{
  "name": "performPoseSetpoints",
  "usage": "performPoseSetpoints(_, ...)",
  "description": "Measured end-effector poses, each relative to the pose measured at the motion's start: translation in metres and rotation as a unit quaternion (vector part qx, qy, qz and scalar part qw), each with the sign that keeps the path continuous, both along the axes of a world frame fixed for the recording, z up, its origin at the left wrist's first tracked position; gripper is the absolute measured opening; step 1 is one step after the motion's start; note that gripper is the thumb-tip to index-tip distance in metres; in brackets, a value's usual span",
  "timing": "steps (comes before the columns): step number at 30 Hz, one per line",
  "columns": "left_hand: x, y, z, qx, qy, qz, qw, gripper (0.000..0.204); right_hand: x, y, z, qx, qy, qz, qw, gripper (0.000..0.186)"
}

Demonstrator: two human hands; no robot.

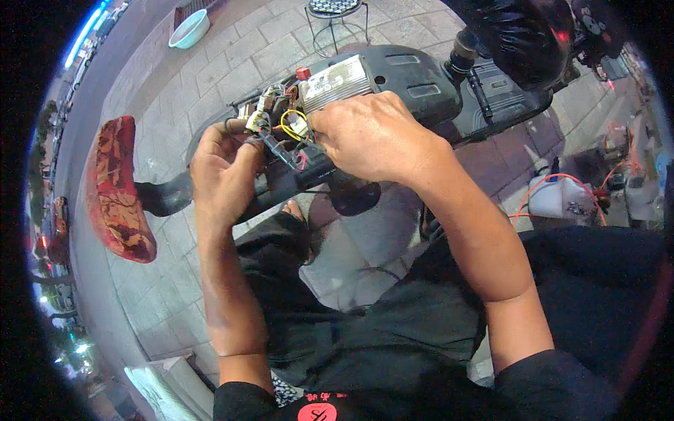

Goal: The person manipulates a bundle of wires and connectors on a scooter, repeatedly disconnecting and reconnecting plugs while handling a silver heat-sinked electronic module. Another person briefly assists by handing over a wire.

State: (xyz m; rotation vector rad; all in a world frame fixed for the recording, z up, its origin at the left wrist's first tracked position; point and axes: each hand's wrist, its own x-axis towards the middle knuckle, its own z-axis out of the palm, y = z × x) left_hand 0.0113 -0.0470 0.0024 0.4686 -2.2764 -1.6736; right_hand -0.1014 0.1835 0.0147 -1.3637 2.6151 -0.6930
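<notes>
Grey paving underlies tangled wiring, one loop yellow

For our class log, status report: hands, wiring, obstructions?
Left hand at exposed wiring; right hand beside finned metal box. Yellow wire looped between hands. No clear obstruction visible.

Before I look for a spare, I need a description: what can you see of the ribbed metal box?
The box, silvery and oblong, looks metal, with ridges along its length and pale, scuffed markings. It sits on the dark scooter, its long side slanting up to the right in the picture. Wires and connectors crowd its left end, and a small red part shows at its upper left corner. The right hand overlaps its near edge; contact is unclear.
</notes>
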Motion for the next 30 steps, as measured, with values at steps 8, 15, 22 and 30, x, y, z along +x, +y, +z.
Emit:
performPoseSetpoints(8, 0.009, 0.043, 0.041, -0.568, 0.104, -0.059, 0.814, 0.071, -0.005, -0.008, 0.008, 0.050, -0.038, 0.022, 0.998, 0.027)
performPoseSetpoints(15, -0.015, 0.035, 0.042, -0.585, 0.061, -0.128, 0.799, 0.049, -0.013, -0.006, 0.002, -0.004, -0.086, 0.005, 0.996, 0.028)
performPoseSetpoints(22, -0.021, -0.002, -0.001, -0.232, 0.034, 0.063, 0.970, 0.025, -0.007, -0.003, 0.004, 0.034, -0.037, -0.012, 0.999, 0.027)
performPoseSetpoints(30, -0.019, -0.005, -0.005, -0.053, 0.041, 0.083, 0.994, 0.025, -0.006, -0.006, -0.006, -0.032, -0.030, -0.042, 0.998, 0.034)
